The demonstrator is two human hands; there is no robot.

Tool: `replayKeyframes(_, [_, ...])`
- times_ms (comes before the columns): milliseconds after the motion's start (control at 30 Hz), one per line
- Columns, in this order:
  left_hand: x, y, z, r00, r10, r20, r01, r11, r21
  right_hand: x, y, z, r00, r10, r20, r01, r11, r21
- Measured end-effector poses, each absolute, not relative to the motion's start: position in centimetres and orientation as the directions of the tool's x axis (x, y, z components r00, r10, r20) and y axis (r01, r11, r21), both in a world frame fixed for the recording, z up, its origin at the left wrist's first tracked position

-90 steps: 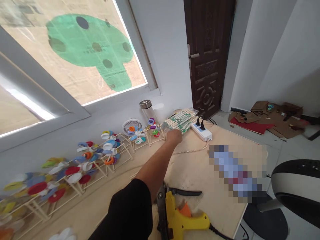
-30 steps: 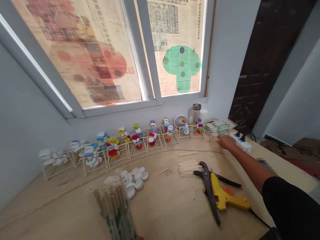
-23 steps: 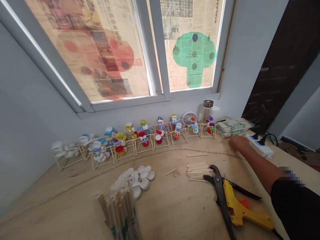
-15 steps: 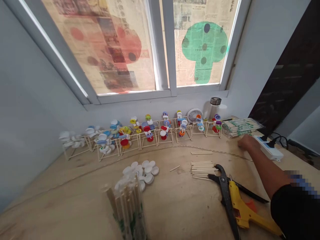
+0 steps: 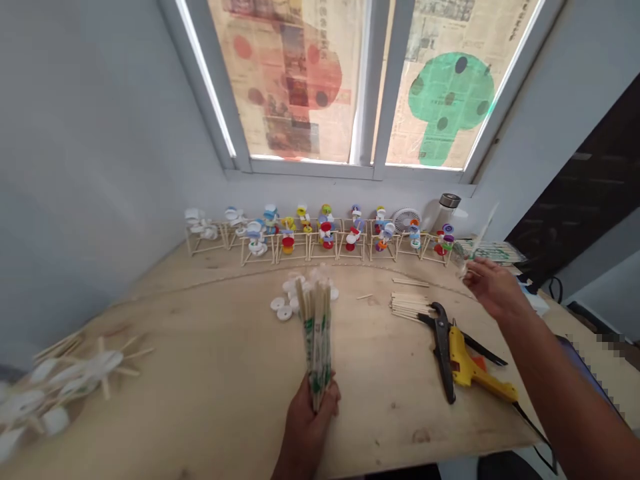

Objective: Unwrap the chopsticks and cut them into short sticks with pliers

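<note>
Left hand (image 5: 311, 417) has entered view, grip closed round stick bundle (image 5: 317, 333); right hand (image 5: 495, 288) pinches a blurred strip (image 5: 484, 231).

Bare left hand (image 5: 313, 408), bare right hand (image 5: 493, 285) — bare forearms (image 5: 547, 380)

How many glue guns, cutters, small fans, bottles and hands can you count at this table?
Glue gun: 1
Cutter: 1
Small fan: 1
Bottle: 1
Hands, left hand and right hand: 2
Total: 6
</note>
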State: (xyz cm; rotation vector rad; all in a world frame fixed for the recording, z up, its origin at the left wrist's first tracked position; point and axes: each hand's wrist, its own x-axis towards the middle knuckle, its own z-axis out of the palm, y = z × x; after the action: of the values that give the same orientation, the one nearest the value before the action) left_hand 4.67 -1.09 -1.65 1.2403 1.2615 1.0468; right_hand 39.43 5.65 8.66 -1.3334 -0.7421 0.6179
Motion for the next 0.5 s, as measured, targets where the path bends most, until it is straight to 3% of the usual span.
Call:
replayKeyframes(67, [4.5,-1.1,-1.4,0.090,0.995,-0.045,0.062,0.040,0.997,33.9,3.5,8.2,0.488,0.867,0.102,0.016,0.108,-0.994])
replayKeyframes(133, [4.4,-1.2,-1.4,0.095,0.995,-0.017,0.012,0.016,1.000,28.3,1.2,6.7,0.235,0.967,0.097,0.063,0.084,-0.994])
replayKeyframes(233, [4.0,-1.4,-1.4,0.124,0.992,0.000,-0.050,0.006,0.999,21.6,-1.1,3.7,0.044,0.994,0.100,0.157,0.092,-0.983])
replayKeyframes(500, [2.5,-0.6,0.2,0.319,0.938,0.135,-0.060,-0.122,0.991,16.2,-1.4,0.3,0.044,0.948,0.314,0.371,0.276,-0.886])
